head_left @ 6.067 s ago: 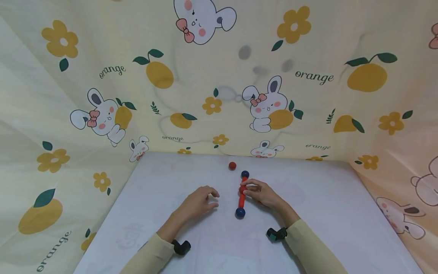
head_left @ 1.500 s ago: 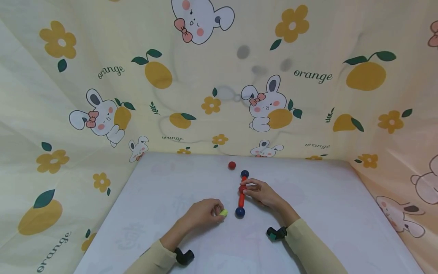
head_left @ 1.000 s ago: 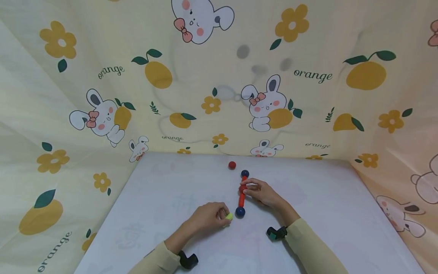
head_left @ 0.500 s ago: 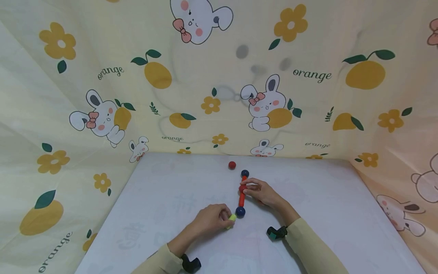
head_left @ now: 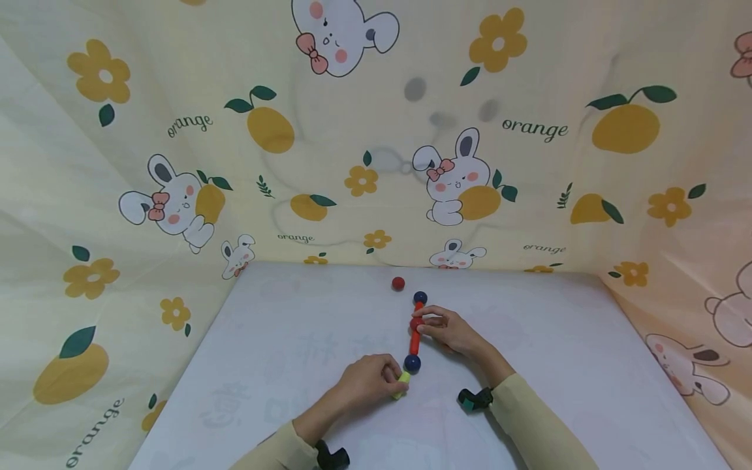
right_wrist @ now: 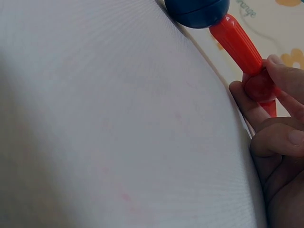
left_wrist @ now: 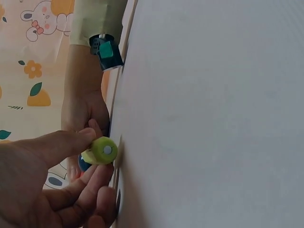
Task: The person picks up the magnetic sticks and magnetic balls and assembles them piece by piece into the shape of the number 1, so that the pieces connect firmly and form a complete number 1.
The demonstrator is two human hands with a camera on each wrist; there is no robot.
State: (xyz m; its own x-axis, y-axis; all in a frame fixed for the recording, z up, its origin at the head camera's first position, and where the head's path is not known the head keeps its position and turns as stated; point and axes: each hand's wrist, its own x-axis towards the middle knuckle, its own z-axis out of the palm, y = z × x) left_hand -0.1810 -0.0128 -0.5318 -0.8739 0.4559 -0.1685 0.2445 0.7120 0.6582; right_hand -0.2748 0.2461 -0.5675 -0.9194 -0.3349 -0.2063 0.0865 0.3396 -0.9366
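My right hand (head_left: 452,334) pinches the red ball (right_wrist: 260,87) in the middle of a straight chain. From that ball, one red rod (right_wrist: 236,43) runs to the near blue ball (head_left: 412,363); another runs to the far blue ball (head_left: 420,297). My left hand (head_left: 369,380) holds a short yellow-green rod (head_left: 402,382) between thumb and fingers. Its upper end is right at the near blue ball, on that ball's lower-left side. In the left wrist view, a small silvery disc shows in the rod's end (left_wrist: 107,149), and the rod largely hides a blue ball behind it.
A loose red ball (head_left: 398,283) lies on the white table (head_left: 529,365) toward the back, left of the chain's far end. A patterned curtain (head_left: 329,130) stands around the back and sides. Each wrist wears a small black camera (head_left: 474,399).
The left hand, empty in the oldest frame, now holds the yellow-green rod. Over the last second and a half it has moved right with it, up to the near blue ball. The right hand stays put.
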